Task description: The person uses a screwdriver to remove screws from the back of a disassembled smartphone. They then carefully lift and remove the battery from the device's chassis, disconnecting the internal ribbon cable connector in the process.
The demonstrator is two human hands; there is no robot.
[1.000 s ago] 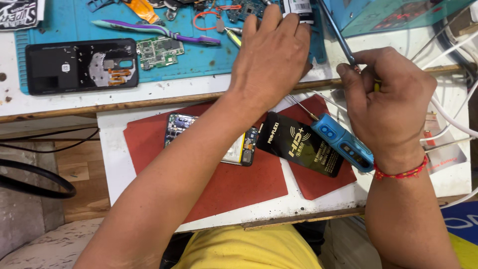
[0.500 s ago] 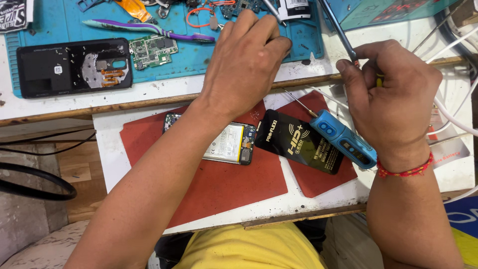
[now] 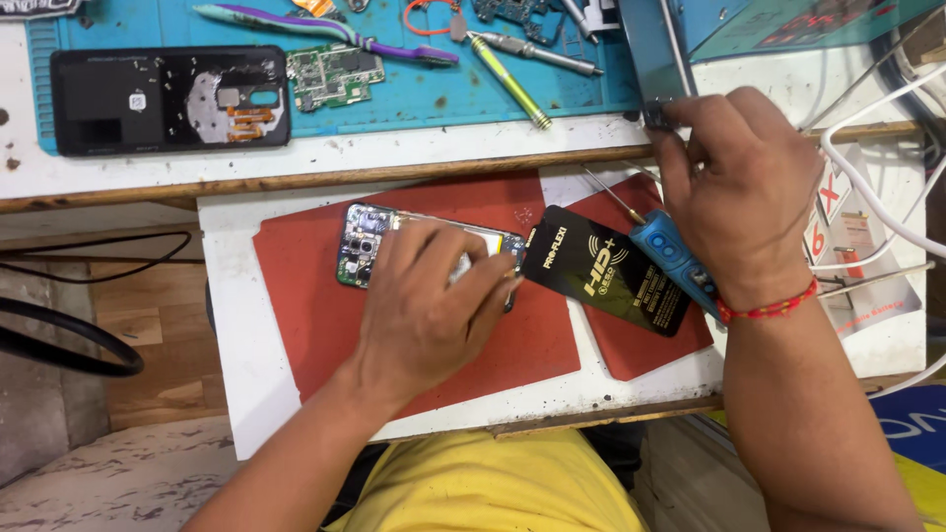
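Red mat [image 3: 296,325] on the worktop [image 3: 236,394] carries the opened phone [image 3: 367,244], and your left hand [image 3: 429,315] presses down on it, fingers curled over its body. Your right hand [image 3: 739,197] grips a thin grey panel [image 3: 650,49] at the blue mat's [image 3: 434,94] edge.

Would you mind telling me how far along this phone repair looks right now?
Done: the back cover lies off on the blue mat, a loose circuit board beside it. In hand: the left hand rests on the opened phone; the right hand grips a thin tool. Left: the phone remains open, cover not refitted.
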